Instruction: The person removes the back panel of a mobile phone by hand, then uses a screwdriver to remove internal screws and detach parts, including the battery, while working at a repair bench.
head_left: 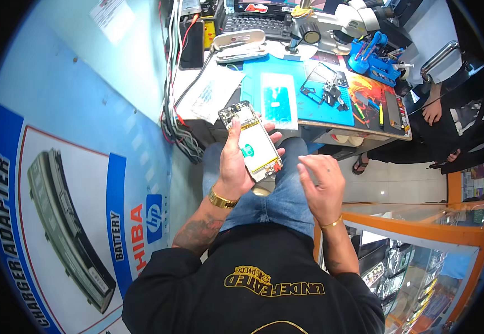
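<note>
My left hand (232, 167) holds an opened smartphone (250, 142) tilted upright, its thumb along the left side and fingertips showing past the right edge. Exposed boards and a large white battery with a green label show inside. My right hand (321, 181) hangs just right of the phone, fingers loosely bent and apart from the thumb, with nothing visible in it. Beyond the phone, a blue work mat (320, 114) on the bench carries a white tray-like sheet (281, 114), a black phone frame (314, 86) and small dark parts.
A microscope (331, 28), keyboard (247, 22), blue tool holder (375, 69) and pale case (236, 50) crowd the bench. Cables (172, 111) hang left beside a printed wall panel (69, 222). Another person's hand (432, 111) is at right, above a glass display cabinet (403, 261).
</note>
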Available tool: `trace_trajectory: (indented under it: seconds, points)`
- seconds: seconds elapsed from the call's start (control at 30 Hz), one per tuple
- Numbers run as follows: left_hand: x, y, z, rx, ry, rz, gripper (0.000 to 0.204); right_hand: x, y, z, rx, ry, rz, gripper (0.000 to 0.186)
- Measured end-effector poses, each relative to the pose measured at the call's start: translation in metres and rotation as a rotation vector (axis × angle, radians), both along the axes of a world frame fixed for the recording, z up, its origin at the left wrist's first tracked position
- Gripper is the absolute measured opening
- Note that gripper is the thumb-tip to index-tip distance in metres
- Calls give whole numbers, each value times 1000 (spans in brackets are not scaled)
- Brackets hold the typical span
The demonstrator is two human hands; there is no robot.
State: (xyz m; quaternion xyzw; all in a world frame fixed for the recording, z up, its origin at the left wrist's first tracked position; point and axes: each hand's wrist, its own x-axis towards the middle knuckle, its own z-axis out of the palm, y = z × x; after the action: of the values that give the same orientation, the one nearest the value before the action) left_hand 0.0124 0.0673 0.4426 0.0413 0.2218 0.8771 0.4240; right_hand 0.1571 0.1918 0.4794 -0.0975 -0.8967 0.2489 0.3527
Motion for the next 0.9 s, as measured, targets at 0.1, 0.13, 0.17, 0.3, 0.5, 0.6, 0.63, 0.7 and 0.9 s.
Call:
trace_trajectory:
  seconds: [0.1, 0.13, 0.17, 0.3, 0.5, 0.6, 0.63, 0.7, 0.9]
  points:
    - [-8, 17, 8, -46, -4, 33, 58, -28, 14, 1, 107, -49, 104, 15]
    - [-13, 21, 10, -80, 18, 67, 58, -38, 18, 1, 155, -82, 150, 15]
    - [-19, 25, 9, -66, 35, 81, 57, -47, 24, 1, 175, -105, 169, 15]
    - [-41, 43, 4, -107, 60, 125, 59, -75, 47, -6, 215, -137, 200, 16]
    - [-79, 64, -5, -125, 83, 87, 75, -109, 76, -7, 26, -201, 254, 15]
    - [-85, 63, -8, -36, 24, 2, 89, -119, 82, 0, -225, -195, 202, 21]
    - [-83, 61, -8, -59, 31, -38, 90, -124, 82, 9, -384, -178, 251, 24]
    - [-78, 56, -10, -32, 44, -110, 86, -132, 77, 14, -614, -162, 298, 39]
    - [-46, 46, 7, -55, 17, -108, 85, -138, 59, 19, -338, -245, 291, 55]
